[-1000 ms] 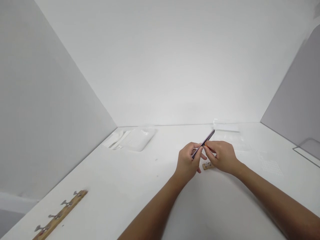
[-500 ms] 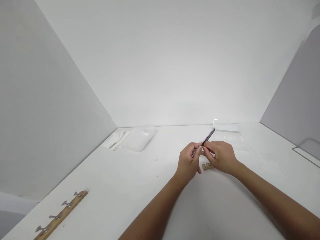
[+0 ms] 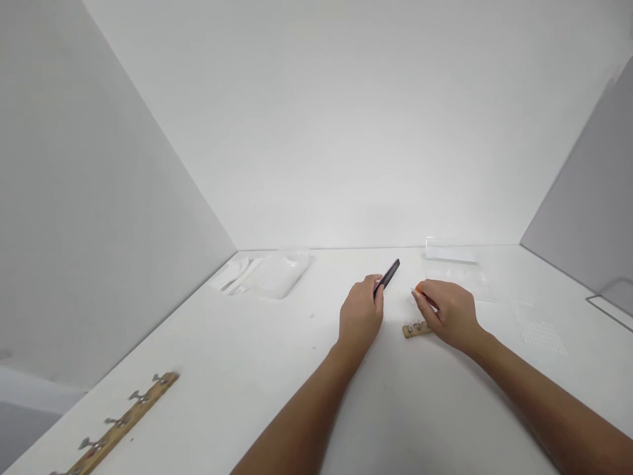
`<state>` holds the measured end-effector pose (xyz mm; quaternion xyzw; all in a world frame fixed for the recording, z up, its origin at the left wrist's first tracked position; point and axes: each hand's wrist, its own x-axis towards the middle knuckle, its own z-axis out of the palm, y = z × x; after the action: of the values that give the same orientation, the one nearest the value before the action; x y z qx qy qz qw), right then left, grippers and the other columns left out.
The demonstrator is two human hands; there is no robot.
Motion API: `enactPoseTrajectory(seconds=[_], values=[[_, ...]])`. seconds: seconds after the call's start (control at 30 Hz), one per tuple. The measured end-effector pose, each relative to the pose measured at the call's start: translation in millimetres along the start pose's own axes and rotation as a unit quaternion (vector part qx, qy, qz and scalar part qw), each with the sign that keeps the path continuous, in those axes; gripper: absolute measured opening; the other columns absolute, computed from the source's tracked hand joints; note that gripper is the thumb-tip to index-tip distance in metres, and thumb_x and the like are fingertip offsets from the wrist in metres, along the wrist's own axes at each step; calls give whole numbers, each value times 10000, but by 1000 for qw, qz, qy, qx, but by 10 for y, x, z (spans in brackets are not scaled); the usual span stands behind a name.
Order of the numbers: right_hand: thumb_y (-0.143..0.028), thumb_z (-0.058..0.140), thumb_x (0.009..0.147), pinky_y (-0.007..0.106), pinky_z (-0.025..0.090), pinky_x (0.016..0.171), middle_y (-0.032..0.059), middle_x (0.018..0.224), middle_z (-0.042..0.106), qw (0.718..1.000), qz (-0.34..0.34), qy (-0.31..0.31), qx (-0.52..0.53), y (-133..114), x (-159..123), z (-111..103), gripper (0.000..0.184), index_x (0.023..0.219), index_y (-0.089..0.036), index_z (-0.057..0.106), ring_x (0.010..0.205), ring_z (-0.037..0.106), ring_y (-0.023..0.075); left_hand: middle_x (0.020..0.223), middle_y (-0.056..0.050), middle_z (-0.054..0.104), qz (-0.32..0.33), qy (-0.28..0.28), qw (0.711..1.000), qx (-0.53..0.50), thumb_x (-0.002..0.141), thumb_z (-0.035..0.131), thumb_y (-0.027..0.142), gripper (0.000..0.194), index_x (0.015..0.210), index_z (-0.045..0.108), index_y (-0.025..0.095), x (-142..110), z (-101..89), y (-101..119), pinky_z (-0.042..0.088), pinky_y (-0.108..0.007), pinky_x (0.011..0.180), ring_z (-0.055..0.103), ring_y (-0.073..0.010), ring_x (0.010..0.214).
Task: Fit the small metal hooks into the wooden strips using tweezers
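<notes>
My left hand [image 3: 361, 311] is closed around a slim, dark, flat object [image 3: 388, 277] that sticks out up and to the right; its exact kind does not show. To its right, my right hand [image 3: 449, 313] is closed in a pinch on a small orange piece [image 3: 420, 287], mostly covered by the fingers, with a pale tip at its left. The two hands are apart. Just below the right hand, a short stretch of a wooden hook rail [image 3: 414, 329] with small metal hooks lies on the white table, its right part hidden by the hand.
A longer wooden hook rail [image 3: 121, 427] with several metal hooks lies at the front left. Clear plastic packaging [image 3: 279, 274] rests at the back left. A clear flat sheet [image 3: 457, 280] lies behind my right hand. White walls [image 3: 326, 132] enclose the table.
My hands have come apart. The left hand has drawn back to the left with the dark object, while the right hand keeps the orange piece. More of the small hook rail shows.
</notes>
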<state>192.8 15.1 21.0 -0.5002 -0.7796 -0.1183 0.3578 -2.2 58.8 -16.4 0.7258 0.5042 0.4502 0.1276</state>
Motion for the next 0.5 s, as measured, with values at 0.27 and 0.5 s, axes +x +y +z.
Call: enactPoseTrajectory(seconds=[0.27, 0.5], values=[[-217, 519, 1023, 307, 214, 562, -45, 538, 437, 982, -119, 60, -131, -15, -16, -42, 382, 642, -198, 499, 535, 343, 115, 1036, -77, 765, 80, 10, 995, -57, 969, 595, 224, 119, 973, 713, 223, 6, -57, 139, 547, -477, 963, 666, -279, 1051], [-178, 570, 986, 318, 203, 564, -57, 549, 404, 967, -157, 84, -183, 21, -30, -73, 275, 714, -221, 569, 535, 338, 109, 1034, -68, 745, -81, -125, 927, -344, 988, 593, 402, 262, 947, 771, 214, -93, -163, 512, 607, -289, 719, 687, -205, 952]])
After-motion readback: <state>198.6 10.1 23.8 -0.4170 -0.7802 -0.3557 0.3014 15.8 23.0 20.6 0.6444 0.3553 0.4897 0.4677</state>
